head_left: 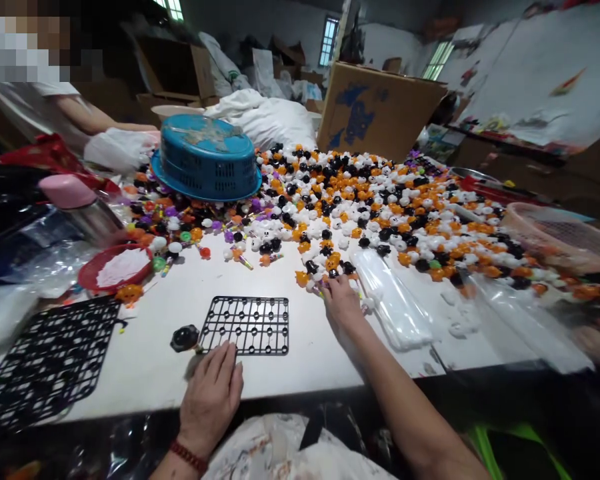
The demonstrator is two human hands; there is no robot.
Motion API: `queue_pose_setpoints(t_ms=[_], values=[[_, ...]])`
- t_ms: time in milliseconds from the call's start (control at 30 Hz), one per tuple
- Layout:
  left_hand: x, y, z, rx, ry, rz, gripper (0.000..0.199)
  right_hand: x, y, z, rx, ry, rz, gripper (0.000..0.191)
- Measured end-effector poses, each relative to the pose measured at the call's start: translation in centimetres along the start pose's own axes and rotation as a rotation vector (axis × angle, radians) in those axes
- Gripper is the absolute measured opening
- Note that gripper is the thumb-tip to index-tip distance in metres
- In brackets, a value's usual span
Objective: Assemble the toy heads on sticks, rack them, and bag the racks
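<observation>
A black plastic grid (245,325) lies flat on the white table in front of me. My left hand (215,385) is at its lower left edge, palm down, with its fingers close together; whether anything is under them is hidden. To the grid's left sits a small black round object (185,338). My right hand (341,300) reaches to the near edge of a large pile of small orange, black and white figures (350,193). Its fingertips are bent at a few of these pieces, and what they touch is too small to tell.
A blue basket (207,160) stands upside down at the back left, near a person in white. Beside it are a pink-capped bottle (90,207) and a red dish of white powder (115,268). More black grids (55,360) lie left; clear plastic bags (395,300) lie right.
</observation>
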State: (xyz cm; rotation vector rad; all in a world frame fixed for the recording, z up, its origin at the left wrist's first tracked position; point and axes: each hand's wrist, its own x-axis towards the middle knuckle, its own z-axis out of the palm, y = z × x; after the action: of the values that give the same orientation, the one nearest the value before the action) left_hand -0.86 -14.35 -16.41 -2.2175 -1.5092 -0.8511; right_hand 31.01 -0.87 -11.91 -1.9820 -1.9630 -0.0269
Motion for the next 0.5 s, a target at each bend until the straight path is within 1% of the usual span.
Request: queue_pose_setpoints(t_ms=[100,233,367,433,500], values=[[0.1,0.1,-0.2,-0.017,0.004,0.008,0.047,0.3,-0.7,1.0,-0.086,-0.03,-0.077,0.024],[0.0,0.0,-0.5,-0.058,-0.017,0.017,0.049,0.9,-2.1,1.7,-0.122,-0.054,-0.129,0.024],[0.0,0.1,-0.8,-0.102,-0.039,0.019,0.053,1.6,-3.0,1.9,-0.114,-0.098,-0.187,0.023],[0.1,0.2,-1.4,-0.159,-0.034,0.005,0.052,1.7,-3.5,1.9,-0.085,-0.092,-0.183,0.026],[0.3,0.2,-2.3,-0.228,-0.01,-0.02,0.052,1.6,-4.0,1.8,-0.024,-0.065,-0.183,0.03]])
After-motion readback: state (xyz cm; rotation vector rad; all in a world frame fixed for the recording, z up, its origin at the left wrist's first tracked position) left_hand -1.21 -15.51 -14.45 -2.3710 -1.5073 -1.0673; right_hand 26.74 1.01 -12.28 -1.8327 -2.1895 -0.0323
